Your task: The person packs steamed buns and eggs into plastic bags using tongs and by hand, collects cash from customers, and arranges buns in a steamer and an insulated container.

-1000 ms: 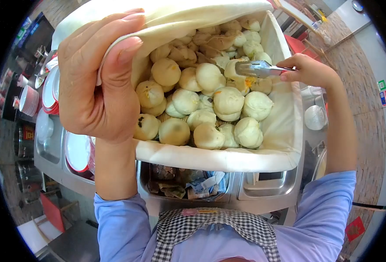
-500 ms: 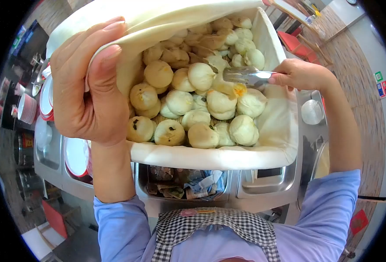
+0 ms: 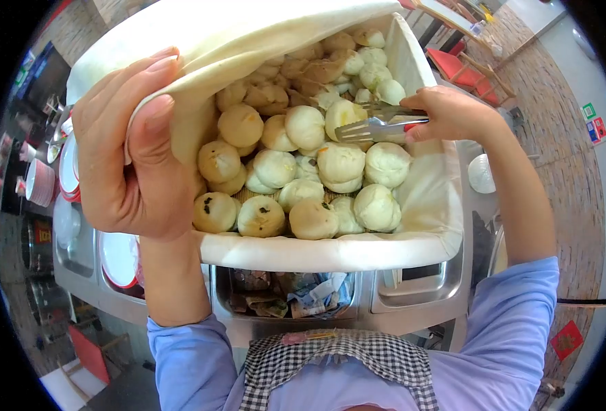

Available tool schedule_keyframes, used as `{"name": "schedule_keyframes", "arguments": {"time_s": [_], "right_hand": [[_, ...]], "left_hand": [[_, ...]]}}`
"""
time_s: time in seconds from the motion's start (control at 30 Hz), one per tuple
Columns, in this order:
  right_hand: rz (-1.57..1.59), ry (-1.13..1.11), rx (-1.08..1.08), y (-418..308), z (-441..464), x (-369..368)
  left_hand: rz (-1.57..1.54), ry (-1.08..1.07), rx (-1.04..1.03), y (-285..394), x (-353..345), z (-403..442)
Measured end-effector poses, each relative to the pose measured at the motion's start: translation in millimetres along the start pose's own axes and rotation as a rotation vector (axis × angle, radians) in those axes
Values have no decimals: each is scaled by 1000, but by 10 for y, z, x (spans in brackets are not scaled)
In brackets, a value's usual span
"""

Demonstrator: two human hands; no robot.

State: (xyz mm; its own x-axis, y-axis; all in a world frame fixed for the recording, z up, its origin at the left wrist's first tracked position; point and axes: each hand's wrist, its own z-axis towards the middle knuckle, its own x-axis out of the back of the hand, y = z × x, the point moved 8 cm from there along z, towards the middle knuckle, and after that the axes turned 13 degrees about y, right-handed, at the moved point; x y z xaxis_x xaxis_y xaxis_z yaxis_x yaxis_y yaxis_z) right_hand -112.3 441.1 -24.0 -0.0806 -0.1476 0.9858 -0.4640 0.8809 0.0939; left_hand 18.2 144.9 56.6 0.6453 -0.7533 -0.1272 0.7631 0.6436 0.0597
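Observation:
My left hand [image 3: 135, 147] pinches the edge of a cream cloth [image 3: 227, 41] and holds it lifted at the left side of a cloth-lined box [image 3: 330, 252]. Several round buns [image 3: 340, 164] lie piled in the box, some with dark or orange filling showing. My right hand [image 3: 453, 113], at the box's right side, is closed on the handle of metal tongs [image 3: 378, 129]. The tong arms are spread apart, their tips beside a pale bun [image 3: 344, 119] in the middle of the pile. Whether they touch it I cannot tell.
Under the box is a steel counter with sunken trays; one holds banknotes and crumpled paper [image 3: 320, 294]. White plates with red rims [image 3: 119, 259] and stacked bowls [image 3: 40, 182] stand at the left. A clear round container [image 3: 481, 173] is at the right, red chairs [image 3: 464, 74] beyond.
The tongs have opened wider, and the bun near their tips now sits upright. My left hand and the cloth have shifted slightly left and down in view.

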Motion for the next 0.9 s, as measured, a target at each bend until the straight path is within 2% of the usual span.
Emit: {"name": "schedule_keyframes", "arguments": {"time_s": [0.37, 0.63, 0.73, 0.9], "right_hand": [[-88, 104, -12, -114, -78, -76], [-190, 202, 23, -208, -430, 439], [-290, 270, 152, -540, -599, 567], [-489, 401, 378, -1171, -553, 358]], "left_hand": [[1, 1, 8, 8, -2, 8], [-40, 4, 13, -3, -7, 7], [-63, 23, 16, -4, 0, -2], [-85, 76, 9, 8, 5, 14]]}}
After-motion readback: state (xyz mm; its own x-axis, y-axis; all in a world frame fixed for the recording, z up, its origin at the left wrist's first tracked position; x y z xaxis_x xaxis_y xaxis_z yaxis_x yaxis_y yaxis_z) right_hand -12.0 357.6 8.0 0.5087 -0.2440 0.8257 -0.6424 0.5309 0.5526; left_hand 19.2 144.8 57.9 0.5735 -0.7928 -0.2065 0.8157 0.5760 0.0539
